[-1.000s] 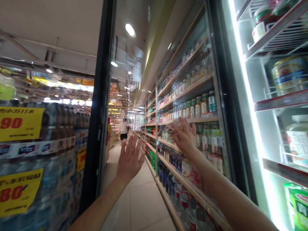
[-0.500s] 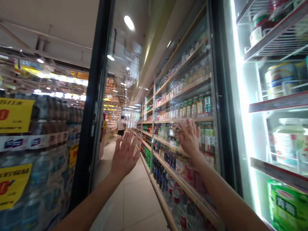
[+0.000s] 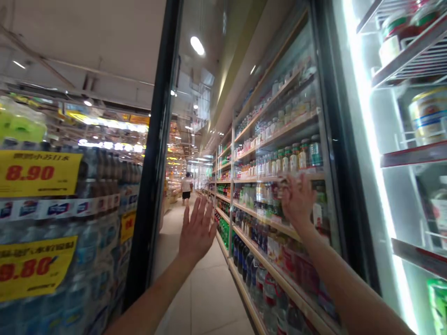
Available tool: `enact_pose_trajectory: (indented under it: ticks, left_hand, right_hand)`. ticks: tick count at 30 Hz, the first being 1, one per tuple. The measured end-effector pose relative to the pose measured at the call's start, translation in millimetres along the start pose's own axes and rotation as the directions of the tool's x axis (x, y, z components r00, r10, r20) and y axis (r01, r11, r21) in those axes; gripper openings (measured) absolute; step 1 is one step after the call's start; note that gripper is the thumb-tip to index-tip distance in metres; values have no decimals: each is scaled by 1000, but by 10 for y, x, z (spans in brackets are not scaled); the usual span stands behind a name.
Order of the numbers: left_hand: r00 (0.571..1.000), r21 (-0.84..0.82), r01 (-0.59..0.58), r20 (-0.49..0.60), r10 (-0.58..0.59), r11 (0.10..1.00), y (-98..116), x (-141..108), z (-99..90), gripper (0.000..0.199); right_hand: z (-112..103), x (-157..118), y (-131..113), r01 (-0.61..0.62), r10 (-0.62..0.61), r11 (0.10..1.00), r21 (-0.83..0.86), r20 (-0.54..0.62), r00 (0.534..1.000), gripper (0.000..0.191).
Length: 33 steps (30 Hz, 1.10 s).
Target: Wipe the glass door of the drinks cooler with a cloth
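To the left, a tall stack of bottled water [image 3: 85, 251] carries yellow price signs [image 3: 38, 173], the upper one reading 8.90, with light green packs [image 3: 23, 122] above it at the edge of the view. The dark door frame [image 3: 152, 163] runs between that stack and the left hand [image 3: 197, 230]. To the right, beyond the frame's other upright, a brightly lit cooler [image 3: 398, 186] has wire racks holding jars [image 3: 390, 39], a large can [image 3: 429, 114] and, low at the edge, a green packet [image 3: 438, 300]. Within the frame show long wooden shelves [image 3: 275, 135] crowded with bottles and jars, a tiled floor [image 3: 206, 298], and a person [image 3: 186, 185] in a light top and dark shorts, far down the aisle. Round lamps [image 3: 197, 45] show near the top.

The glass pane [image 3: 216, 116] lies directly ahead of both hands, reaching well above them. The left hand is raised at its lower middle, back toward the camera, fingers up and slightly parted, thumb out to the side. The right hand [image 3: 300, 200] is raised a little higher, nearer the right upright, its fingers blurred but spread. A greyish blur sits beside its thumb side; whether it is a reflection or something held cannot be told. Nor is it clear whether either palm touches the glass.
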<state>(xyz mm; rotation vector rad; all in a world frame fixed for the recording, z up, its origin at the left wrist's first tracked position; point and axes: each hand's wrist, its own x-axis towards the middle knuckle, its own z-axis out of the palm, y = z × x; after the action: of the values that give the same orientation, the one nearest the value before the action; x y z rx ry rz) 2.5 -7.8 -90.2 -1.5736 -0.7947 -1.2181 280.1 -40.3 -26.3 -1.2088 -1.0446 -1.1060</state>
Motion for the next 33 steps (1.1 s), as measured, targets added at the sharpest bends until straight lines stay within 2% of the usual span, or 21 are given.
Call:
enact_pose_trajectory:
  ticks: [1,2,4,6,8,9,11,12,14,15,17,19,21,22,24,25,26,27,29,31,33]
  left_hand:
    - [1000,1,10,4,-10,1000,6,-3,-2,62]
    - [1000,0,18,6,-18,1000,12,-4,-4,61]
    - [1000,-1,27,16,-27,1000,20,-3,-13,60]
    - [999,4,28,18,-28,1000,25,-2,-24,57]
    - [999,13,26,24,-26,1000,31,-3,-35,54]
    - [999,18,26,24,-26,1000,35,-5,-39,53]
    - [999,23,32,26,-32,999,46,-10,-41,52]
    - [999,21,36,29,-37,999,52,-12,-41,52]
    - [998,14,46,35,-47,999,62,-14,-38,53]
    - [998,10,50,37,-50,999,64,-13,-37,53]
    - [998,3,52,41,-52,999,65,-12,-36,52]
    - [998,8,49,47,-49,999,61,-13,-41,51]
    - [998,19,41,55,-42,999,57,-19,-51,51]
    - [997,23,37,62,-38,999,55,-23,-55,52]
    - [996,29,32,79,-34,999,55,-34,-63,53]
    - [996,30,32,87,-34,999,55,-38,-66,53]
    - [995,31,33,96,-36,999,57,-41,-69,54]
    - [994,32,35,102,-38,999,59,-44,-71,54]
    - [994,34,38,104,-42,999,62,-44,-75,54]
    - [994,33,36,102,-39,999,63,-43,-79,54]
    - [994,32,28,100,-32,999,62,-43,-83,54]
  right_hand:
    - [13,46,15,-68,68,998,-2,-33,997,46]
    - [26,59,-21,-78,78,997,2,-38,996,46]
    - [45,-9,-196,82,-82,996,25,21,996,44]
    - [50,-132,-345,310,-314,949,60,75,946,41]
    - [44,-194,-298,381,-384,923,52,68,921,38]
    - [39,-183,-191,337,-338,941,27,49,940,38]
    - [25,-96,102,96,-97,995,-36,-29,995,42]
    - [14,-43,236,-44,41,998,-52,-56,998,46]
    - [-16,14,366,-179,173,982,-67,-85,981,49]
    - [-33,0,349,-166,161,984,-72,-66,985,50]
    - [-64,-108,207,-3,4,998,-67,19,1000,48]
    - [-81,-252,76,221,-216,975,-32,117,969,42]
    - [-79,-330,100,310,-305,951,-16,145,941,38]
    - [-73,-330,173,261,-256,965,-30,116,960,39]
    - [-57,-276,353,25,-26,997,-67,-11,1000,43]
    - [-52,-245,412,-86,81,994,-70,-68,994,45]
    - [-52,-229,422,-137,131,988,-64,-93,987,46]
    - [-55,-236,373,-116,111,992,-57,-81,990,47]
    - [-68,-330,111,78,-78,996,-30,18,997,44]
    - [-77,-481,-258,273,-273,962,19,90,958,41]
    - [-76,-594,-563,371,-374,927,50,99,922,39]
